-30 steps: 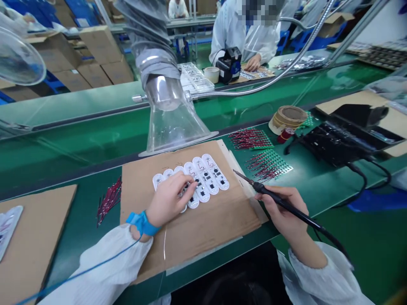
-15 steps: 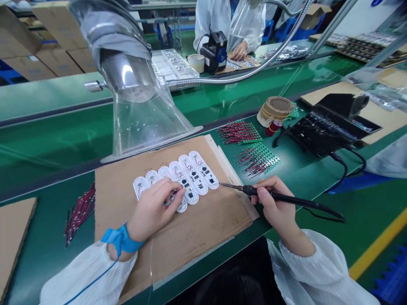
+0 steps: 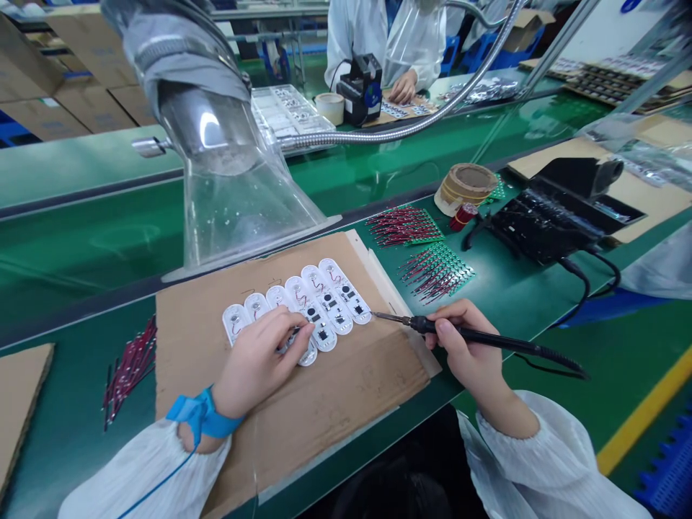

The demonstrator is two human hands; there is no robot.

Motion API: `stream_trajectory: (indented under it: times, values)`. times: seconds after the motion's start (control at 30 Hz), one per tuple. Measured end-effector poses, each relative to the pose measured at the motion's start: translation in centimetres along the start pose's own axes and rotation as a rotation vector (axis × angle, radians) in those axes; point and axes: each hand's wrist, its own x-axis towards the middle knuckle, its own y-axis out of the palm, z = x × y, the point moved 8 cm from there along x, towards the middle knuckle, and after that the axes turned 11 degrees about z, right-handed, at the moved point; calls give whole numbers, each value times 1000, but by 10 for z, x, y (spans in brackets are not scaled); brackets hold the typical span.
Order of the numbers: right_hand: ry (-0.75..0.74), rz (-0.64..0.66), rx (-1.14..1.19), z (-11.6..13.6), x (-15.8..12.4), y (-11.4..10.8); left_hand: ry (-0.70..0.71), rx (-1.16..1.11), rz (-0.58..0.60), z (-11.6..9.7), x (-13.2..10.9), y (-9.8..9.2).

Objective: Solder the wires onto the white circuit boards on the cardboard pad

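Observation:
My right hand [image 3: 469,347] grips a soldering iron [image 3: 459,331] by its black handle. The iron's tip is beside the right end of a row of white oval housings [image 3: 346,292], close to the rightmost one; whether it touches cannot be told. Small circuit boards and thin red wires show in several housings. My left hand [image 3: 266,344], with a blue strap [image 3: 202,414] at the wrist, rests over the middle of the row. Its thumb and index finger are pinched together, and whatever lies between them is hidden. A cardboard sheet [image 3: 346,389] lies under the housings.
A clear fume hood [image 3: 243,216] stands behind the cardboard. Green boards with red wires [image 3: 437,270], a tape roll [image 3: 466,189] and a black stand [image 3: 551,220] are at the right. Red wires [image 3: 130,367] lie at the left. A co-worker's hand [image 3: 403,88] is across the bench.
The view has shifted slightly. Both hands and the soldering iron keep nearly the same places relative to the row of housings.

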Motion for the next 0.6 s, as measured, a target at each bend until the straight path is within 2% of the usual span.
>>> stream_trajectory:
  times: [0.4, 0.6]
  values:
    - [-3, 5, 9, 0, 0, 1, -19, -2, 5, 1, 0, 1]
    - [-2, 79, -12, -2, 1, 6, -4, -18, 10, 1, 1, 2]
